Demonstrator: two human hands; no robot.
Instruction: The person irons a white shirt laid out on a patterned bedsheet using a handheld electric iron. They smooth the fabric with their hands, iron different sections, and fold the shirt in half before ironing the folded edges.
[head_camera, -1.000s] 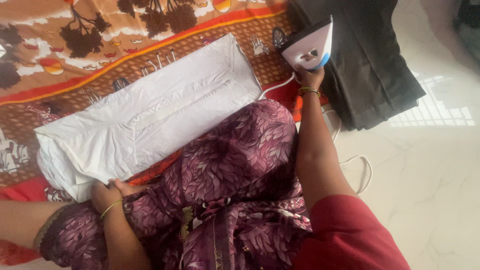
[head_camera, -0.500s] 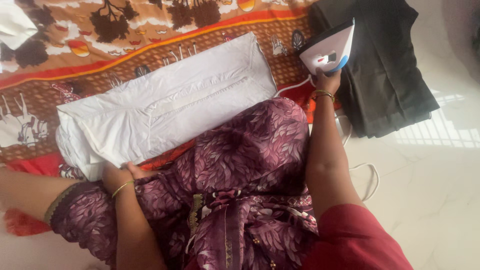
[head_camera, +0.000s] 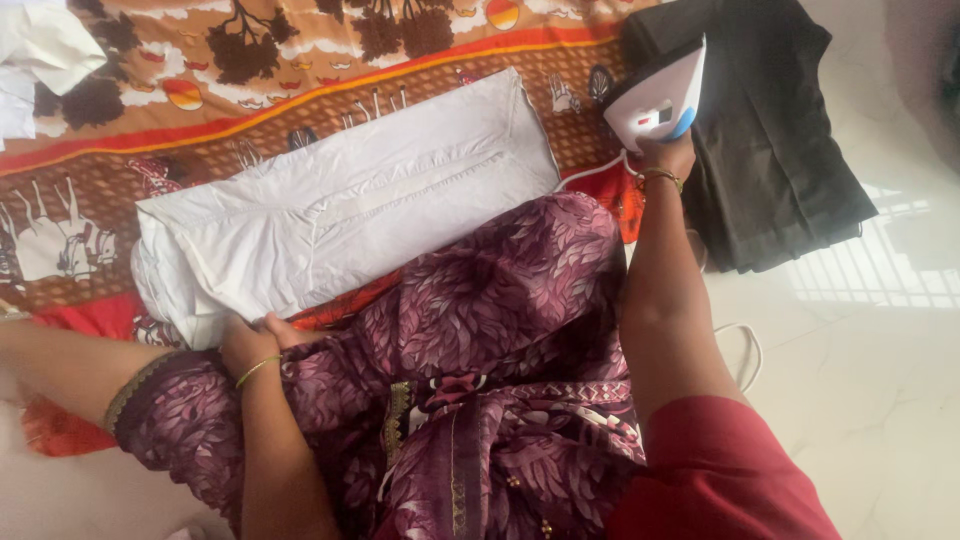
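Observation:
A folded white garment (head_camera: 340, 215) lies on a patterned orange and brown cloth (head_camera: 200, 100) spread on the floor. My left hand (head_camera: 250, 345) rests at the garment's near left corner, fingers on its edge. My right hand (head_camera: 668, 158) grips the back of a white and blue clothes iron (head_camera: 655, 95), which stands tilted up on its heel at the cloth's right edge, apart from the white garment. My knee in purple leaf-print fabric (head_camera: 490, 300) sits between the two arms.
A folded dark garment (head_camera: 770, 150) lies on the white marble floor (head_camera: 860, 380) right of the iron. The iron's white cord (head_camera: 745, 345) loops on the floor by my right arm. More white cloth (head_camera: 35, 60) sits at the top left.
The view has shifted, so everything sits further right in frame. Both hands keep their places on the garment and the iron; the iron stays upright.

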